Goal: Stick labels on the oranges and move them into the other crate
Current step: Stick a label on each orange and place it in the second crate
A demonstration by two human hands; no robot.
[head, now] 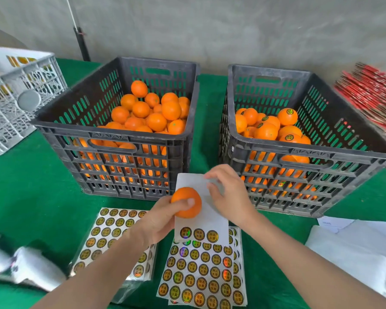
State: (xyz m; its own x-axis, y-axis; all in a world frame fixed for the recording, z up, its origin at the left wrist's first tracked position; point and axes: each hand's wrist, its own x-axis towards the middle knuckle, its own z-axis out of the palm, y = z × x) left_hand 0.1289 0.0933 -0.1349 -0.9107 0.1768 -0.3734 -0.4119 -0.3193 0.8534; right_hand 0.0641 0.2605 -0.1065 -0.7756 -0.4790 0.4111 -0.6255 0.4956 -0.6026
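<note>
Left hand [163, 217] gripping round orange fruit [186, 205] w/ thumb on top; right hand [228, 194] pinching nearly-used white label sheet [202, 219], above green tabletop [31, 197], fronting two dark slotted plastic crates [120, 139].

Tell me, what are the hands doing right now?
Left hand holds an orange. Right hand on the sticker sheet, three stickers left. Labelled oranges in right crate. Nothing in the way.
</note>
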